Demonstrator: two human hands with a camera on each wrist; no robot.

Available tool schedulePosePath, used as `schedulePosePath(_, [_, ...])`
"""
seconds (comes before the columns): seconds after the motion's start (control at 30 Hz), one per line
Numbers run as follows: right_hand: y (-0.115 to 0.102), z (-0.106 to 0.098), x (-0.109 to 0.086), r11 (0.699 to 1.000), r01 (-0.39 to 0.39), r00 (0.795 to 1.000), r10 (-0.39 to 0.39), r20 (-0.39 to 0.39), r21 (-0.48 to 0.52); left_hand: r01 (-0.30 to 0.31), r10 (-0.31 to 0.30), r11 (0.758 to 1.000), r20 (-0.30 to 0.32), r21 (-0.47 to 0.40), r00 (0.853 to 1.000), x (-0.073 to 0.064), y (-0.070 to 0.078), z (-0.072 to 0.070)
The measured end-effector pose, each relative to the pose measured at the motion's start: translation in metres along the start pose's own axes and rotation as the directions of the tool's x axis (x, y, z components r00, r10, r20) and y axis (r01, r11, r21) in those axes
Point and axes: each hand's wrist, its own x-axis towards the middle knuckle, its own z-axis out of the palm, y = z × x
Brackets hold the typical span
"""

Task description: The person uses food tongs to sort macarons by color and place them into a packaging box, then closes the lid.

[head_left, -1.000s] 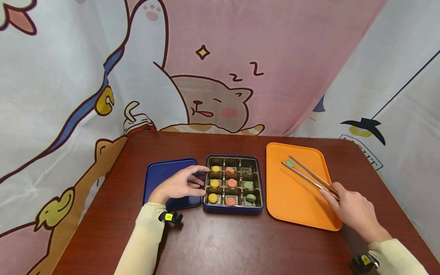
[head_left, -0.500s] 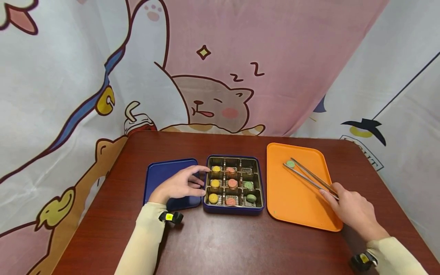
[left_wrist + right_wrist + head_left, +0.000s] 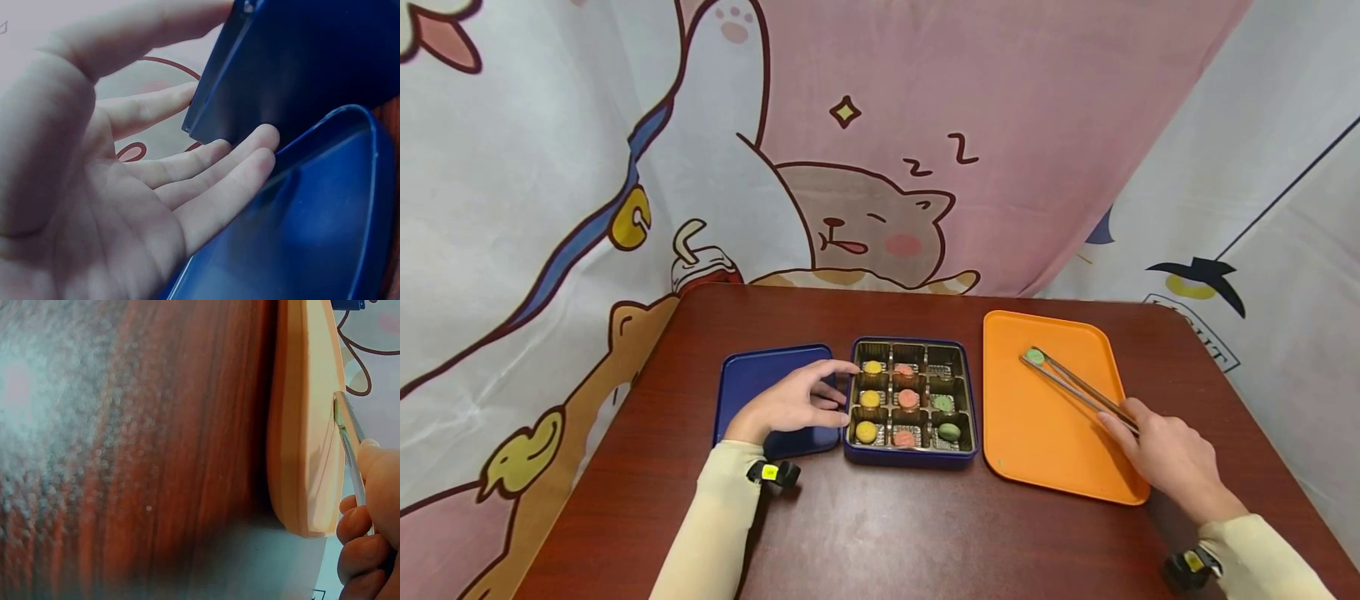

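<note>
My right hand (image 3: 1176, 458) grips long metal tongs (image 3: 1078, 392) that reach over an orange tray (image 3: 1052, 442). At the tips of the tongs is a green macaron (image 3: 1034, 357), one arm on each side of it. To the left stands a dark blue tin (image 3: 910, 457) with a divided gold insert, holding yellow macarons (image 3: 869, 400), pink macarons (image 3: 907, 400) and green macarons (image 3: 949, 432). My left hand (image 3: 790, 402) rests against the tin's left side with its fingers spread and loosely bent. In the left wrist view, its fingertips (image 3: 265, 137) lie along the blue wall.
The tin's blue lid (image 3: 741, 396) lies under and beside my left hand. The far right compartment of the insert (image 3: 938, 362) holds no macaron. A brown wooden table (image 3: 880, 533) carries everything, with a printed cloth (image 3: 1000, 125) hanging behind it.
The tips of the tongs have drawn closer together on the green macaron over the tray. My left hand stays at the tin, and the tin has not moved.
</note>
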Motion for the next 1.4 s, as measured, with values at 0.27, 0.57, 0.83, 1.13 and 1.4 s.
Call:
schedulePosePath(0.27, [-0.001, 0.001, -0.001, 1.000, 0.010, 1.000, -0.010, -0.021, -0.004, -0.003, 0.003, 1.000, 0.004, -0.003, 1.000, 0.001, -0.001, -0.001])
schedulePosePath(0.57, [-0.003, 0.000, -0.001, 1.000, 0.017, 1.000, -0.017, -0.026, -0.015, -0.001, 0.001, 1.000, 0.003, -0.006, 1.000, 0.001, -0.002, -0.001])
schedulePosePath(0.83, [-0.007, -0.001, -0.003, 1.000, 0.013, 0.999, -0.013, -0.044, -0.015, 0.003, -0.003, 1.000, 0.003, -0.004, 1.000, 0.000, 0.000, 0.000])
schedulePosePath(1.13, [-0.017, -0.003, -0.006, 0.997, 0.076, 0.993, -0.075, -0.097, 0.003, -0.002, 0.002, 1.000, 0.004, 0.004, 1.000, 0.001, 0.001, 0.000])
schedulePosePath(1.4, [-0.029, -0.008, -0.008, 0.992, 0.124, 0.983, -0.122, -0.137, 0.008, 0.003, -0.003, 1.000, 0.002, 0.000, 1.000, 0.001, 0.000, 0.000])
